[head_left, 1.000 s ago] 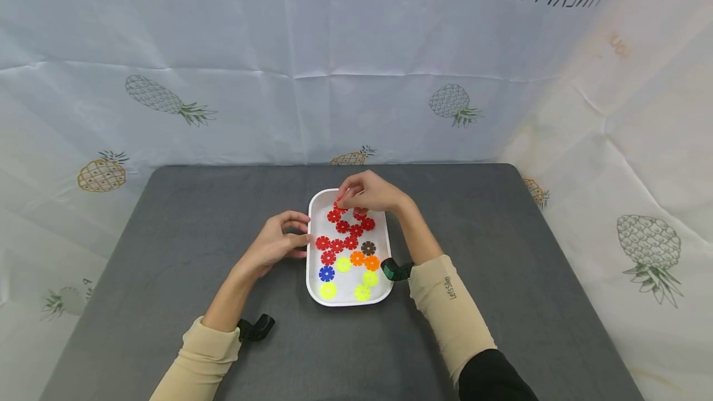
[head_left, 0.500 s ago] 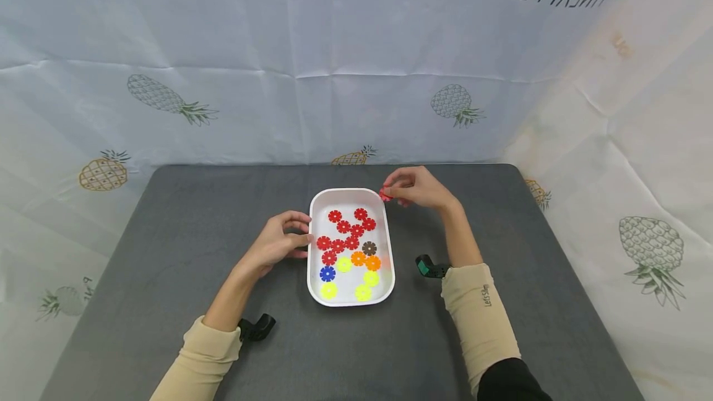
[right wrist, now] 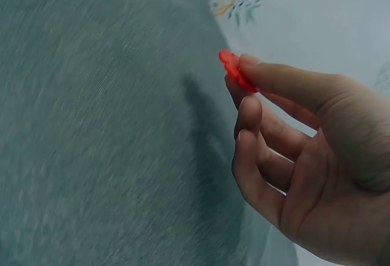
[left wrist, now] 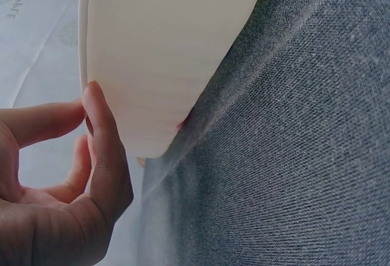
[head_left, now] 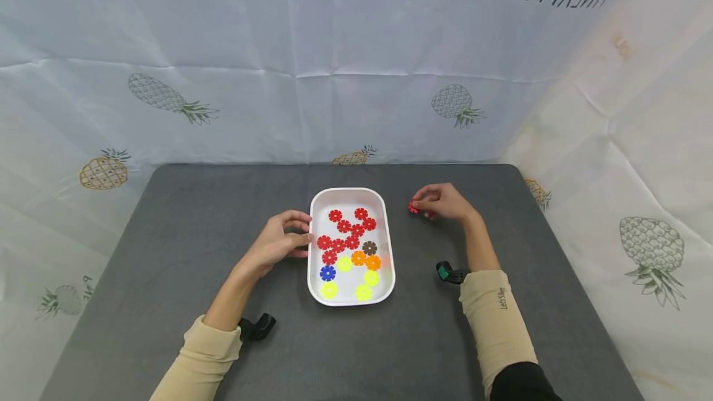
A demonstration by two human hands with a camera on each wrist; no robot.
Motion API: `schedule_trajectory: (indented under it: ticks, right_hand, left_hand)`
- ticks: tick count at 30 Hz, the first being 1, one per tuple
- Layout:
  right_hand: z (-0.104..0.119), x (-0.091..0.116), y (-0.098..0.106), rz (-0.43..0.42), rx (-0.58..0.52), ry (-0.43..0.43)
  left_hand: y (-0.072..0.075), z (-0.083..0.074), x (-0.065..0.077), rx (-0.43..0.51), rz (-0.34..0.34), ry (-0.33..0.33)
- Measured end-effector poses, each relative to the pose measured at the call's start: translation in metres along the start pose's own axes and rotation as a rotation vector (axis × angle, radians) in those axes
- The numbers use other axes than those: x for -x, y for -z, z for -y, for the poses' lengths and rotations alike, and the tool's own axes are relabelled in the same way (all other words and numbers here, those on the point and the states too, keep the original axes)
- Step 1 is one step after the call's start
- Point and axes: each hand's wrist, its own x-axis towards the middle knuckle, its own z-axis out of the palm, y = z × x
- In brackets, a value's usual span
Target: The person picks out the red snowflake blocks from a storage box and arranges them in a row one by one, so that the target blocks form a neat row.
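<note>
In the head view, a white tray (head_left: 388,246) holds several notched plastic snowflake discs, including red discs (head_left: 358,229), orange discs (head_left: 358,258), yellow discs (head_left: 329,290), one blue disc (head_left: 327,273) and one dark brown disc (head_left: 369,248). My left hand (head_left: 281,237) holds the tray's left rim, its fingertips at the edge in the left wrist view. To the right of the tray, my right hand (head_left: 445,202) pinches a red snowflake disc (right wrist: 234,68) between thumb and fingertip. That disc is above the grey table in the right wrist view, its shadow falling on the cloth.
A grey cloth-covered table (head_left: 223,197) lies under everything. Behind it hangs a white curtain (head_left: 356,110) printed with pineapples. A black wrist camera (head_left: 258,328) sits on the left wrist and another wrist camera (head_left: 451,272) on the right.
My right hand has taken a red disc from the tray's far end, carried it rightward over the rim and lowered it nearer the table. The left hand stays at the rim.
</note>
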Motion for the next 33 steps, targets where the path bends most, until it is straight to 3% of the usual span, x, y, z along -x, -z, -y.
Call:
schedule_trajectory:
  ticks: [8,19,25,33]
  right_hand:
    - [-0.017,-0.003,-0.002,0.009,0.048,-0.005]
    - [-0.016,-0.004,-0.007,-0.068,0.084,-0.001]
    - [0.003,-0.006,-0.010,-0.118,0.090,0.062]
    - [0.053,-0.009,-0.019,-0.118,0.045,0.189]
  left_hand:
    - [0.000,0.000,0.000,-0.007,-0.001,0.000]
    - [-0.002,-0.001,0.000,0.010,-0.006,0.011]
    - [-0.003,-0.002,0.000,0.017,-0.009,0.015]
    - [-0.001,-0.001,0.001,0.005,-0.008,0.012]
